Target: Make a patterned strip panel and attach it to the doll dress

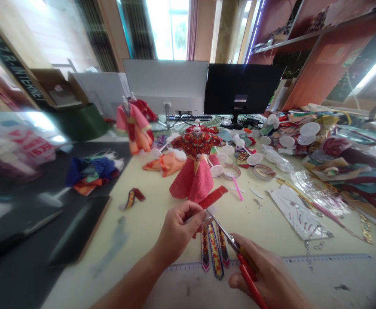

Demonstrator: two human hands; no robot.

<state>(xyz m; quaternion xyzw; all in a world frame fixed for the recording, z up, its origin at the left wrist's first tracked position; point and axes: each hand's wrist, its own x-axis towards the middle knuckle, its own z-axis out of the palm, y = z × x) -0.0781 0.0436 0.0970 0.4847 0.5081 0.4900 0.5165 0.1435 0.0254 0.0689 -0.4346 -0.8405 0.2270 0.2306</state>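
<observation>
Between the fingers of my left hand (181, 223), pinched closed, is one end of a red fabric strip (214, 197). My right hand (268, 268) is closed around scissors (250, 279) with red handles. Their blade tips reach the strip beside my left fingertips; whether the blades touch it I cannot tell. Several patterned ribbon tabs (216, 251) with pointed ends hang or lie just below my left fingers. Behind the hands stands a small doll-sized dress (194, 176) with a patterned red top and a pink-red skirt.
A ruler (329, 258) lies along the near table. At left are a dark phone-like slab (81, 229) and a black-handled blade (23, 234). A white card (299, 210) with small metal pieces lies at right, near tape rolls (264, 172) and piled fabric. Two monitors (239, 88) stand behind.
</observation>
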